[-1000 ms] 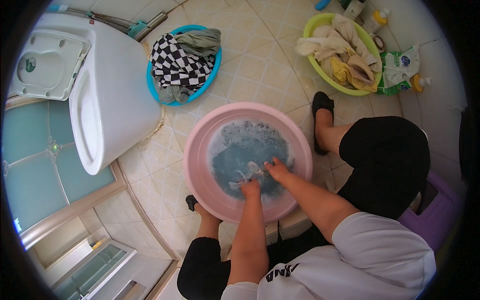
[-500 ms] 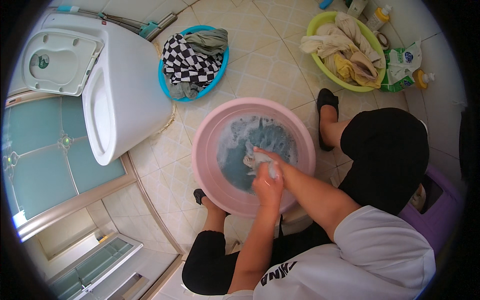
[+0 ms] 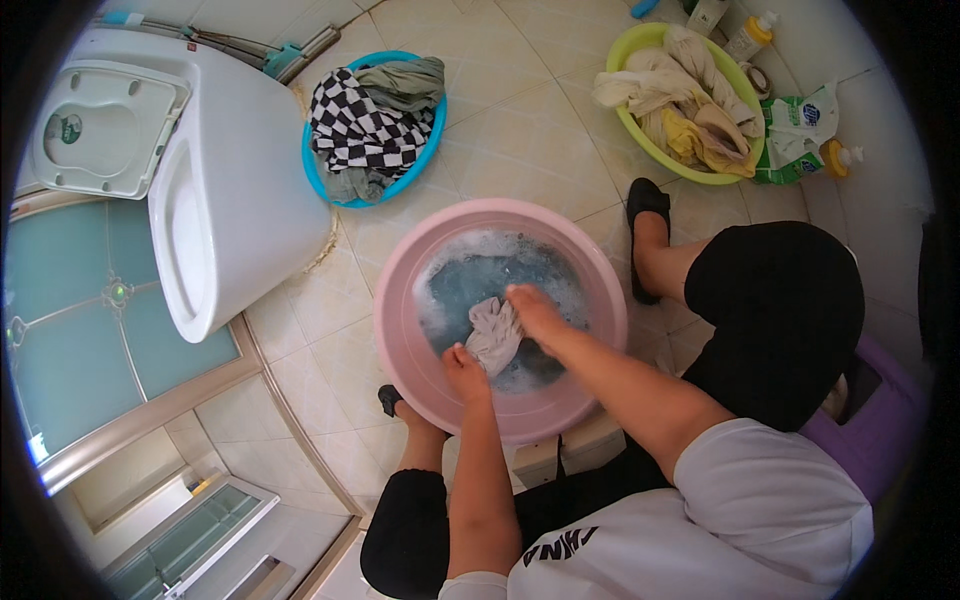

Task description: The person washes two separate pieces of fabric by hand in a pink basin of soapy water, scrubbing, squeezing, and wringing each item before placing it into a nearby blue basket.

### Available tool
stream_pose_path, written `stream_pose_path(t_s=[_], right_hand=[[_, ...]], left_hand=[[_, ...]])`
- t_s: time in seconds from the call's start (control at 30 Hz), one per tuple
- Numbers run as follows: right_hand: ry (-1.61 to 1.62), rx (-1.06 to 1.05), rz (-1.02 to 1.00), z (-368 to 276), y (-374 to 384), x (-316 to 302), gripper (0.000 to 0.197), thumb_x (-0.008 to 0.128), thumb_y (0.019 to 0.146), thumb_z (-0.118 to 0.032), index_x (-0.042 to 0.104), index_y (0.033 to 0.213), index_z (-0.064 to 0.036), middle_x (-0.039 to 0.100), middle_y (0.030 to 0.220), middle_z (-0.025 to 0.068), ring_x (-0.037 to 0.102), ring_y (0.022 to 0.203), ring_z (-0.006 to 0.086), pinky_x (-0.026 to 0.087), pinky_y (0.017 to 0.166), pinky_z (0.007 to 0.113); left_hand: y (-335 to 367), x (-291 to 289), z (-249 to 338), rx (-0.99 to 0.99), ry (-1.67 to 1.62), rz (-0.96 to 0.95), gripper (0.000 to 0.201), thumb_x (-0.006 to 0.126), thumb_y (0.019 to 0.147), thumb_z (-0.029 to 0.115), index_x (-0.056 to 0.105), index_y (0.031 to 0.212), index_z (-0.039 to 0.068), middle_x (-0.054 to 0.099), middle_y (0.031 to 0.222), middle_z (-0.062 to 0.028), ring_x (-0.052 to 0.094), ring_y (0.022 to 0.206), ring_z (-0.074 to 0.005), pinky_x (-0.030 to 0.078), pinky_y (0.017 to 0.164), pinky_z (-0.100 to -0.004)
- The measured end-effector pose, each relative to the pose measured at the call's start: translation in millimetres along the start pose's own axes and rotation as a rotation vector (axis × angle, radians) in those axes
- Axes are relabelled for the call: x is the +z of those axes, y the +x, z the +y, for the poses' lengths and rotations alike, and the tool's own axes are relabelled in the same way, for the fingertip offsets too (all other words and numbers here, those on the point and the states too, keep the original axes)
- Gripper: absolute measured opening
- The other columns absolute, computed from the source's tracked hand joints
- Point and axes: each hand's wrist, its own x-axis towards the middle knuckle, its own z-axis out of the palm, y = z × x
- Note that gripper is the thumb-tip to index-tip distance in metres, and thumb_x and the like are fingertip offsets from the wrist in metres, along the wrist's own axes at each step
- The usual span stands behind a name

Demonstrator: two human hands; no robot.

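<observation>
A pale greyish-white cloth (image 3: 494, 336), wet and crumpled, spans the space between my two hands over soapy water. The water (image 3: 470, 275) looks blue-grey, with white suds round its edge, and fills the lower part of a large pink basin (image 3: 398, 325). At the cloth's near-left end, my left hand (image 3: 466, 372) is closed on its edge. My right hand (image 3: 537, 314) grips the opposite end, farther to the right, with its fingers curled round the fabric. The cloth's kind does not show.
A blue basin (image 3: 437, 140) with checked and grey-green laundry stands far left, beside a white toilet (image 3: 250, 180). Far right is a yellow-green basin (image 3: 640, 150) of pale clothes, near pump bottles (image 3: 752, 36) and a green-white packet (image 3: 800, 130). A purple stool (image 3: 870, 440) stands behind me.
My hands, pressed together round the bunched cloth before, have moved apart. The left went left and nearer me, and the cloth is now spread between them. The view has shifted slightly.
</observation>
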Motion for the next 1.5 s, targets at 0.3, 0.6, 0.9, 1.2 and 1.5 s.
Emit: stream_pose_path(t_s=[0.3, 0.6, 0.9, 1.2, 1.5], right_hand=[[-0.823, 0.263, -0.021, 52.9, 14.5, -49.5, 0.05, 0.051, 0.081, -0.036, 0.05, 0.117, -0.0012, 0.049, 0.119, 0.0212, 0.045, 0.113, 0.0328, 0.036, 0.094, 0.035], [0.294, 0.513, 0.1, 50.1, 3.4, -26.9, 0.052, 0.047, 0.084, -0.049, 0.055, 0.11, -0.0044, 0.059, 0.101, 0.0135, 0.054, 0.098, 0.0284, 0.043, 0.084, 0.038], [0.825, 0.333, -0.274, 73.8, 51.0, -39.4, 0.038, 0.044, 0.089, -0.044, 0.053, 0.085, -0.0075, 0.057, 0.075, 0.0093, 0.056, 0.062, 0.0204, 0.048, 0.054, 0.032], [0.428, 0.274, 0.09, -14.9, -26.9, 32.9, 0.037, 0.045, 0.089, -0.039, 0.058, 0.094, -0.0039, 0.058, 0.083, 0.0104, 0.055, 0.068, 0.019, 0.045, 0.062, 0.034], [0.471, 0.337, -0.055, 19.5, 20.1, -3.0, 0.034, 0.049, 0.088, -0.039, 0.055, 0.082, -0.0061, 0.057, 0.074, 0.0075, 0.055, 0.063, 0.0177, 0.045, 0.057, 0.035]], left_hand=[[-26.4, 51.4, -2.3, 0.183, 0.272, -0.306, 0.043, 0.064, 0.071, 0.018, 0.053, 0.108, 0.0, 0.057, 0.09, -0.0229, 0.055, 0.092, -0.0367, 0.042, 0.085, -0.0377], [-53.3, 42.1, 61.4, 0.001, -0.09, -0.179, 0.034, 0.057, 0.072, 0.014, 0.055, 0.103, 0.001, 0.059, 0.098, -0.0243, 0.058, 0.092, -0.0349, 0.045, 0.078, -0.0373], [-99.3, 7.8, 163.8, 0.358, 0.154, -0.293, 0.017, 0.059, 0.076, 0.016, 0.059, 0.083, 0.001, 0.06, 0.079, -0.0189, 0.06, 0.071, -0.0342, 0.046, 0.063, -0.0392], [-13.2, -1.9, 127.2, 0.107, 0.421, 0.075, 0.028, 0.054, 0.077, 0.028, 0.06, 0.076, 0.001, 0.06, 0.071, -0.02, 0.059, 0.066, -0.0366, 0.045, 0.06, -0.0423], [-66.3, -4.4, 154.8, 0.605, 0.023, -0.117, 0.011, 0.052, 0.075, 0.005, 0.056, 0.085, 0.002, 0.054, 0.091, -0.0149, 0.055, 0.08, -0.0324, 0.044, 0.072, -0.0378]])
